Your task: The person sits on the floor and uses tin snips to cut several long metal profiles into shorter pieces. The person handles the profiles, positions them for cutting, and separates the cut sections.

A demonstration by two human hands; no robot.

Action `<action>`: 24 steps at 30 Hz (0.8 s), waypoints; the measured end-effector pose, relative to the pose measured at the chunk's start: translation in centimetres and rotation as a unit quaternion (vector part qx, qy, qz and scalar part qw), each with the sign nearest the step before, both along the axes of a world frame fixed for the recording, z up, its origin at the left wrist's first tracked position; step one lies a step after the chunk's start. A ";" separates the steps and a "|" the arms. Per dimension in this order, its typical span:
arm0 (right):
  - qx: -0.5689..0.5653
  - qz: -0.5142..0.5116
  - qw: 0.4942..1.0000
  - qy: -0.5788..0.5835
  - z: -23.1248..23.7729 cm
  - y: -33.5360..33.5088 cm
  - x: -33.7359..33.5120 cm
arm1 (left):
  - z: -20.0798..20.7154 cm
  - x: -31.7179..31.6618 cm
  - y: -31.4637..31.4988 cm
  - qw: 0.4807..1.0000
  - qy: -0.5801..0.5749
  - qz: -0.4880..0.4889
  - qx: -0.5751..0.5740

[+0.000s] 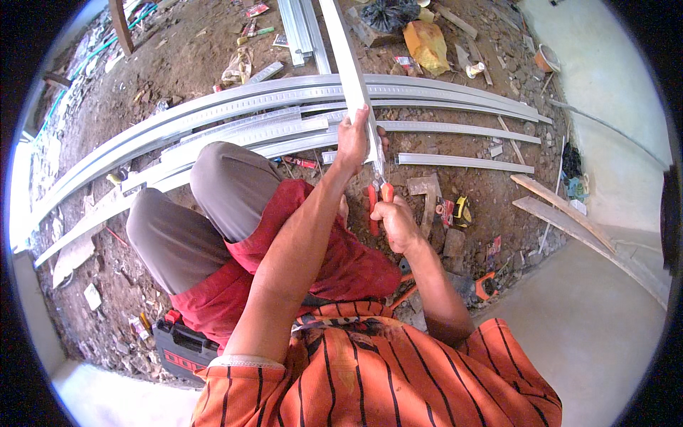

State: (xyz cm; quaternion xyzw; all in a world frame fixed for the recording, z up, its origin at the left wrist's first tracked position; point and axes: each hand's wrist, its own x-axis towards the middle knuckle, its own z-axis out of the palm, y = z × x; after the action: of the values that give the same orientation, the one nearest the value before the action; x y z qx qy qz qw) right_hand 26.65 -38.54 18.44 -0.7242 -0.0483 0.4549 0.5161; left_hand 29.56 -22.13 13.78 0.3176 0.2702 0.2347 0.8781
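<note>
The ground [188,53] was brown dirt with bits of stone and trash all over it, and a pale wall [605,99] stood on the right. Long shiny metal strips [235,99] lay across the dirt on the far side. The left hand [353,142] was wrapped around one more metal piece [347,64], which pointed away to the far side. The right hand [400,226] was curled around red-handled snips [373,210], right at the near end of that piece (I could not tell if they bit the metal). Just right of that hand lay a yellow and black tape measure [462,212], and beside it a red packet [447,213] with print too small to read. On the near left, a black case [178,349] had big red letters on its side.
</note>
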 end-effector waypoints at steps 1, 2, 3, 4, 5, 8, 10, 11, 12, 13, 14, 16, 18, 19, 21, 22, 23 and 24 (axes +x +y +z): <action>0.004 0.000 1.000 -0.003 0.1 0.1 -0.2 | 0.0 0.0 0.1 1.000 -0.007 -0.001 -0.007; 0.007 -0.001 1.000 -0.006 0.1 0.2 -0.4 | 0.0 -0.1 0.1 1.000 -0.014 -0.002 -0.015; 0.010 0.000 1.000 0.001 0.2 0.4 -0.5 | -0.1 0.0 0.1 1.000 -0.018 -0.004 -0.020; 0.013 0.002 1.000 0.008 0.3 0.6 -0.7 | -0.2 0.0 0.2 0.999 -0.021 -0.006 -0.026; 0.017 0.003 1.000 0.016 0.3 0.6 -0.7 | -0.2 0.1 0.1 0.999 -0.024 -0.008 -0.032; -0.007 -0.006 0.999 0.037 0.0 0.3 -0.4 | -0.5 0.2 0.3 0.999 -0.037 -0.020 -0.013; -0.005 -0.006 0.999 0.035 0.9 0.8 0.0 | -0.5 0.3 0.4 0.999 -0.047 -0.012 -0.024; -0.005 -0.006 0.999 0.034 1.5 1.1 0.1 | -0.5 0.3 0.4 0.999 -0.043 -0.005 -0.025; 0.001 -0.002 0.999 0.049 2.1 1.2 0.2 | -0.3 0.3 0.5 0.999 -0.037 -0.001 -0.024; 0.006 0.003 0.998 0.064 2.7 1.4 0.2 | -0.2 0.1 0.5 0.999 -0.030 0.000 -0.022; 0.012 0.007 0.997 0.078 3.0 1.6 0.2 | 0.0 -0.2 0.4 1.000 -0.023 0.002 -0.020; 0.048 -0.035 0.994 0.088 0.7 1.0 0.0 | 0.4 0.0 0.1 1.000 -0.016 -0.005 -0.018; 0.074 -0.067 0.991 0.090 0.7 1.3 -0.5 | 0.5 -0.1 0.1 1.000 -0.009 -0.007 -0.018; 0.068 -0.059 0.991 0.102 1.1 1.4 -0.6 | 0.6 -0.1 0.1 0.999 -0.015 -0.006 -0.029; 0.058 -0.044 0.989 0.125 2.1 1.5 -0.6 | 0.8 0.0 0.1 1.000 -0.011 -0.001 -0.017; 0.070 -0.037 0.988 0.130 1.9 1.3 -0.6 | 0.8 0.1 0.1 1.000 -0.009 0.002 -0.009; 0.081 -0.028 0.987 0.134 1.4 0.9 -0.5 | 0.9 0.0 -0.2 1.000 -0.014 -0.004 -0.005; 0.096 -0.020 0.986 0.138 1.3 0.8 -0.5 | 0.7 -0.2 -0.6 1.000 -0.019 -0.011 0.003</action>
State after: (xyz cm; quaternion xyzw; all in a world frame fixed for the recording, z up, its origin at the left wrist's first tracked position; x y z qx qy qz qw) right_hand 26.18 -37.73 19.69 -0.6023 -0.0053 0.5331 0.5942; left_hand 29.36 -22.68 14.52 0.3182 0.2492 0.2321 0.8848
